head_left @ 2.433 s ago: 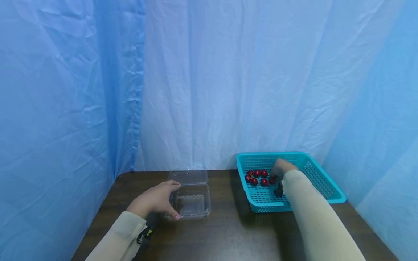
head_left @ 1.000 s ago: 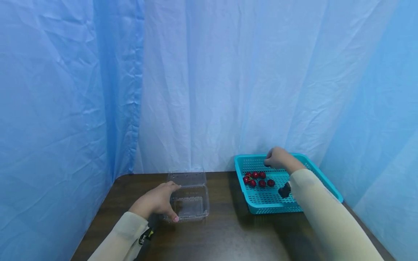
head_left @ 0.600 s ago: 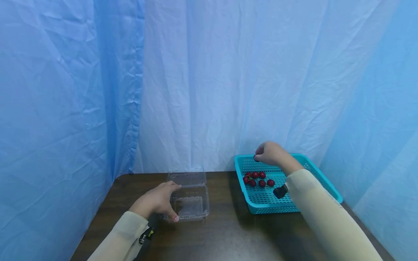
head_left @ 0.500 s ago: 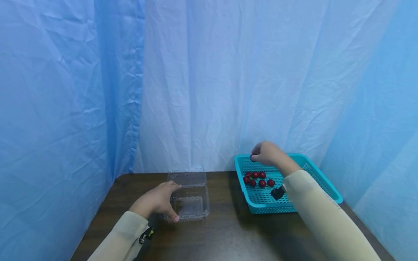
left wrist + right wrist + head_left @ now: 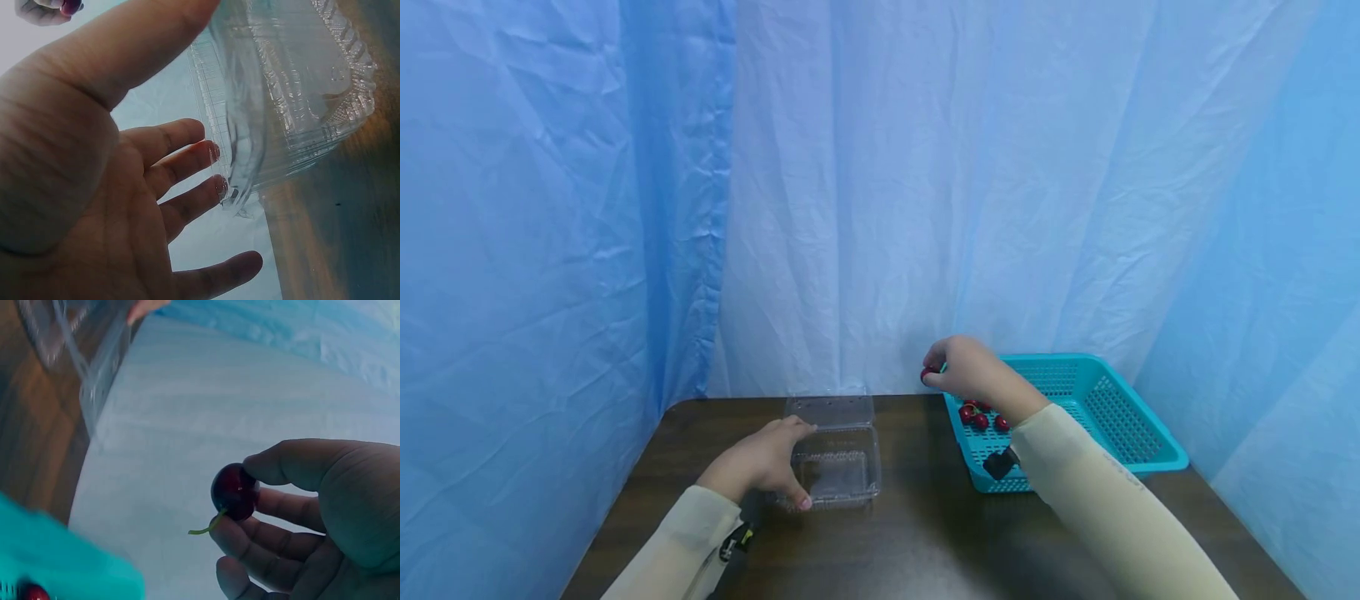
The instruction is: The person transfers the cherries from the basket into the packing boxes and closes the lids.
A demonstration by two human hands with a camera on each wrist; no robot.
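A dark red cherry [image 5: 235,491] with a short green stem is pinched between the thumb and fingers of my right hand [image 5: 966,367]. This hand is raised over the left rim of the turquoise basket [image 5: 1120,396]. Several more cherries [image 5: 981,422] lie inside the basket's left part, some of them hidden by my right hand and forearm. My left hand [image 5: 760,461] rests at the left side of a clear plastic clamshell box [image 5: 842,475]. Its thumb lies at the front corner, and in the left wrist view the spread fingers [image 5: 187,203] touch the box's edge.
The box's clear lid [image 5: 831,410] is folded back toward the curtain. Dark wooden tabletop [image 5: 910,467] lies between box and basket. Pale blue curtains [image 5: 887,208] hang behind and along both sides of the table.
My right hand has risen out of the basket with a cherry and moved left to the basket's left rim. The left hand and the box have stayed in place.
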